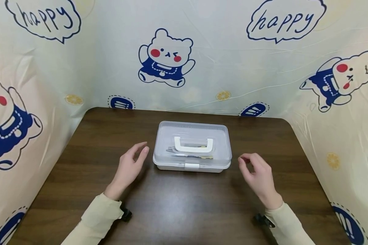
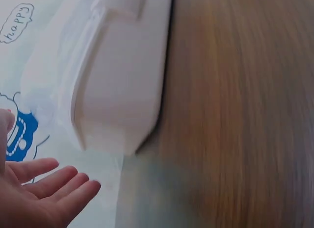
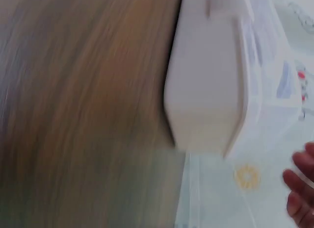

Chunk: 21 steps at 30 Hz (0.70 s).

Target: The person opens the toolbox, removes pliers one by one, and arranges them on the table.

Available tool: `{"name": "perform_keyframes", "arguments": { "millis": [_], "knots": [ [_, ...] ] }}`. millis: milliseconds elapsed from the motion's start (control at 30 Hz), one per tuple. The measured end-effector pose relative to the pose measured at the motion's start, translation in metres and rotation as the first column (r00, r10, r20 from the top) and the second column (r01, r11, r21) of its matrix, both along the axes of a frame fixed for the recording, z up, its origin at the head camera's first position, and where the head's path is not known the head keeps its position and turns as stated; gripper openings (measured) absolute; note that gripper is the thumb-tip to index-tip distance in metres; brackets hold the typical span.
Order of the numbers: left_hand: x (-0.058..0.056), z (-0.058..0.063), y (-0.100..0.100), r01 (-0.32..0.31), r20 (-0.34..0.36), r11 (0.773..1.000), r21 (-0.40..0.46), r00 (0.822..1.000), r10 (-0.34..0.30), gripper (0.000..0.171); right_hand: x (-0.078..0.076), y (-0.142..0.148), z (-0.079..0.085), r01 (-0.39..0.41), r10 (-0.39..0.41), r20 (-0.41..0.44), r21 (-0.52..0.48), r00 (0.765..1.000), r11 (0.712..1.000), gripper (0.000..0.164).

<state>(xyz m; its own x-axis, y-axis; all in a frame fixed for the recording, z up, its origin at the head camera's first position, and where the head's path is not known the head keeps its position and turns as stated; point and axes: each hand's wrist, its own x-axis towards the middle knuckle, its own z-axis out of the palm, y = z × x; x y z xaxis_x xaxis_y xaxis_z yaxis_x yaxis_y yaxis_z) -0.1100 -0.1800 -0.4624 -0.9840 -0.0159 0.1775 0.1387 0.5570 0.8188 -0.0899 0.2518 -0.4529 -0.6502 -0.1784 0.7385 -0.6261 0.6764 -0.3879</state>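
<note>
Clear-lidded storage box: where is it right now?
In the head view, the clear-lidded storage box sits centrally toward the far edge of the dark wood-grain table, between the left grip and the right grip, touching neither.

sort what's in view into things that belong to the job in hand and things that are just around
Likely part of the job:
plastic box, lid shut
its handle and latch
slim items inside, too faint to name
left hand and right hand, both off the box

Just around:
brown table
bear-print cloth
black gear at each wrist
</note>
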Motion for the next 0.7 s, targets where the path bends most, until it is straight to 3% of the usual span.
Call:
{"name": "perform_keyframes", "arguments": {
  "millis": [167, 267, 400, 533, 700],
  "knots": [
    [-0.002, -0.001, 0.017, 0.006, 0.044, 0.994, 0.106, 0.999, -0.01, 0.047, 0.004, -0.03, -0.003, -0.185, 0.184, -0.058, -0.017, 0.981, 0.983, 0.029],
    [-0.004, -0.002, 0.023, 0.012, 0.045, 0.991, 0.136, 0.999, -0.019, 0.049, 0.007, -0.048, -0.009, -0.273, 0.273, -0.037, 0.001, 0.961, 0.962, 0.026],
    [-0.005, -0.003, 0.029, 0.014, 0.047, 0.985, 0.17, 0.999, -0.022, 0.049, 0.011, -0.065, -0.018, -0.363, 0.361, 0.051, 0.025, 0.931, 0.931, 0.019],
    [-0.007, -0.001, 0.035, -0.001, 0.061, 0.98, 0.198, 0.998, -0.011, 0.05, 0.014, -0.076, -0.025, -0.361, 0.347, 0.201, 0.037, 0.916, 0.932, 0.017],
    [-0.009, 0.0, 0.039, -0.041, 0.095, 0.978, 0.207, 0.995, 0.021, 0.055, 0.015, -0.087, -0.032, -0.273, 0.246, 0.33, 0.037, 0.911, 0.961, 0.021]
  ]
}}
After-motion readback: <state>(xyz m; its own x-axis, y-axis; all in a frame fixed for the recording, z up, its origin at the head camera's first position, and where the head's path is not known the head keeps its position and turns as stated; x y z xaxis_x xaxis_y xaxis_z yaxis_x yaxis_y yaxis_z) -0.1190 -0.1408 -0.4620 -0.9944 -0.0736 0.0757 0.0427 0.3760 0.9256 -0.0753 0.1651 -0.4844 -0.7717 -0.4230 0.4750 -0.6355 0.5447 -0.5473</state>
